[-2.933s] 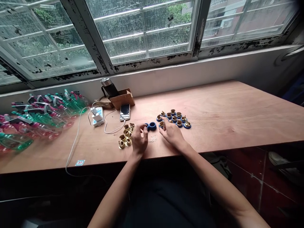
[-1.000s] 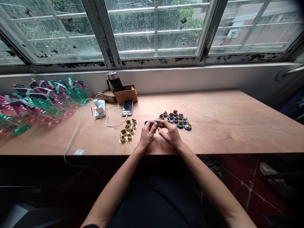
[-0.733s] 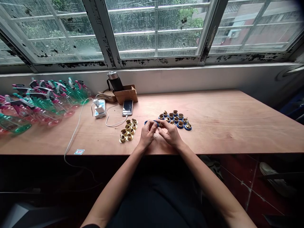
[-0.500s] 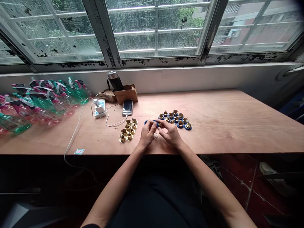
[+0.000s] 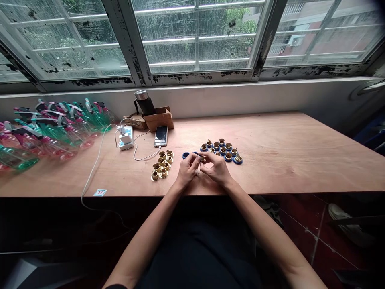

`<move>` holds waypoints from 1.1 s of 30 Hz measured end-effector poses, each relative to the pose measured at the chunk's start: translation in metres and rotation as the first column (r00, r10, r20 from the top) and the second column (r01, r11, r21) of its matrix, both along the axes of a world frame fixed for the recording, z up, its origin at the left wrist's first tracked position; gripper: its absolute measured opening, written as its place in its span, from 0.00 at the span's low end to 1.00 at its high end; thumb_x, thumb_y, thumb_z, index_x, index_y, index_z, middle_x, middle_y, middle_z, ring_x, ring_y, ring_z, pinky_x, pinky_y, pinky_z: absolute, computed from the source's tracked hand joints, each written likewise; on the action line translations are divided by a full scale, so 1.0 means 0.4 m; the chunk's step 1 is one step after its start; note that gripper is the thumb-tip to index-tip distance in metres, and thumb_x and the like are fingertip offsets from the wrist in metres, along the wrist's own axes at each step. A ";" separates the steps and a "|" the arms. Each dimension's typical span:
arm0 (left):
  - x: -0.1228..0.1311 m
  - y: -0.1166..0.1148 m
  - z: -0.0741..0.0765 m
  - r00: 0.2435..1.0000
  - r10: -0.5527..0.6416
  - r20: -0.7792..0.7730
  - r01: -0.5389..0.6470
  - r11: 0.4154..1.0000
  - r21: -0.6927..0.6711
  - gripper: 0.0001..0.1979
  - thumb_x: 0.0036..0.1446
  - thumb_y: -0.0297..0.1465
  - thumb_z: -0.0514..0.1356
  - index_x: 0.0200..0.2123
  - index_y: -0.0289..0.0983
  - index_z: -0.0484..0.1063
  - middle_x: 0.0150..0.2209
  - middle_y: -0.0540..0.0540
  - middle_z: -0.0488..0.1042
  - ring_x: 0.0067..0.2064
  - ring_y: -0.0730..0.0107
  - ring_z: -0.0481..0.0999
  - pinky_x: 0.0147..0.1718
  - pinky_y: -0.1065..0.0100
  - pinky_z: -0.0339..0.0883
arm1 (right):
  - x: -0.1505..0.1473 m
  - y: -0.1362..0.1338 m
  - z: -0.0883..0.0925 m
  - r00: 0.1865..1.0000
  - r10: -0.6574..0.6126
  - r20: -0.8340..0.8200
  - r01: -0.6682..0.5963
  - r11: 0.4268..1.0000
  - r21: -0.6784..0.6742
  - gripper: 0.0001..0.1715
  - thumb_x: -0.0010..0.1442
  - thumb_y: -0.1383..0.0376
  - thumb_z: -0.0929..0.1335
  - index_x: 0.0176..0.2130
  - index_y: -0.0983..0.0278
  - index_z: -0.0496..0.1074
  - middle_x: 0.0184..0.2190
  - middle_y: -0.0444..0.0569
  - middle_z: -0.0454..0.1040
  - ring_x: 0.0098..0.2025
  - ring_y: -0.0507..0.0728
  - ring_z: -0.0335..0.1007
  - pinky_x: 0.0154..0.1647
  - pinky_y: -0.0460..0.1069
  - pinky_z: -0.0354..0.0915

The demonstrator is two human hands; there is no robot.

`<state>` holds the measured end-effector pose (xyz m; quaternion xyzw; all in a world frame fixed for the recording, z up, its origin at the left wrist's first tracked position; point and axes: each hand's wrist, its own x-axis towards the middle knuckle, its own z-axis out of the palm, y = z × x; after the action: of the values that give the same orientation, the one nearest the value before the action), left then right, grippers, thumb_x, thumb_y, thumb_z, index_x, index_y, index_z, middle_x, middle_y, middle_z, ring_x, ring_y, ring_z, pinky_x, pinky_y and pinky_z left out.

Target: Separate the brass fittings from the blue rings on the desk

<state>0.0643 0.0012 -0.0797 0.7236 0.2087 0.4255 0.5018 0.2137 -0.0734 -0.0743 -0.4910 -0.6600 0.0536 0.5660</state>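
- Roughly at the centre of the frame, the left hand (image 5: 188,170) and right hand (image 5: 217,170) were drawn close together above the table (image 5: 279,168), fingers curled into a pinch rather than spread.
- The left fingers (image 5: 191,157) pinched what looked like a blue ring (image 5: 196,153); the right fingers (image 5: 208,155) pinched a small brass fitting (image 5: 203,159) just beside it. Fingers hid most of both, so whether the two touched could not be told.
- By its look, the fitting was light, stiff and perhaps slippery, likely best taken by its rim; the ring seemed soft and easily held by its edge.
- The fitting's long axis could not be read between the fingers. Right of the hands, seated fittings (image 5: 222,149) on blue rings sat squat, with their mouths upward.
- Bare fittings (image 5: 161,166) lay left of the hands, and thin wire rings (image 5: 197,172) lay just below the fingertips.
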 end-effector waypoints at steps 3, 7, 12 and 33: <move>0.000 0.000 0.002 1.000 0.004 -0.015 -0.004 0.999 0.033 0.21 0.67 0.50 0.60 0.35 0.37 0.70 0.27 0.51 0.69 0.27 0.71 0.68 0.28 0.69 0.62 | -0.004 -0.003 0.002 1.000 -0.013 0.004 0.013 1.000 -0.017 0.23 0.58 0.69 0.72 0.54 0.61 0.76 0.42 0.47 0.83 0.37 0.56 0.81 0.42 0.52 0.80; 0.000 0.000 0.001 0.999 0.007 -0.034 -0.005 0.999 0.044 0.21 0.66 0.50 0.61 0.33 0.37 0.69 0.27 0.50 0.70 0.28 0.71 0.69 0.30 0.70 0.63 | -0.012 -0.008 0.008 0.998 -0.042 0.048 0.043 0.999 -0.030 0.24 0.58 0.72 0.69 0.54 0.61 0.76 0.45 0.49 0.83 0.38 0.57 0.81 0.43 0.52 0.78; 0.000 0.001 -0.004 1.000 0.010 -0.029 -0.009 0.999 0.054 0.21 0.67 0.49 0.60 0.34 0.37 0.70 0.29 0.50 0.70 0.29 0.71 0.68 0.31 0.70 0.63 | -0.010 -0.007 0.006 0.997 -0.039 0.069 0.041 0.999 -0.032 0.23 0.60 0.70 0.69 0.55 0.61 0.75 0.45 0.50 0.83 0.38 0.57 0.81 0.43 0.53 0.78; 0.004 -0.006 -0.001 0.998 -0.008 -0.056 0.009 1.000 0.026 0.20 0.67 0.49 0.61 0.37 0.37 0.70 0.29 0.50 0.71 0.25 0.73 0.68 0.25 0.71 0.61 | -0.009 -0.007 0.004 0.996 -0.075 0.050 0.076 0.997 -0.028 0.19 0.60 0.69 0.69 0.52 0.60 0.74 0.43 0.49 0.81 0.39 0.58 0.80 0.43 0.52 0.77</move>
<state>0.0660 -0.0012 -0.0802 0.7425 0.2139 0.4057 0.4882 0.2103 -0.0761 -0.0726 -0.5253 -0.6537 0.0301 0.5439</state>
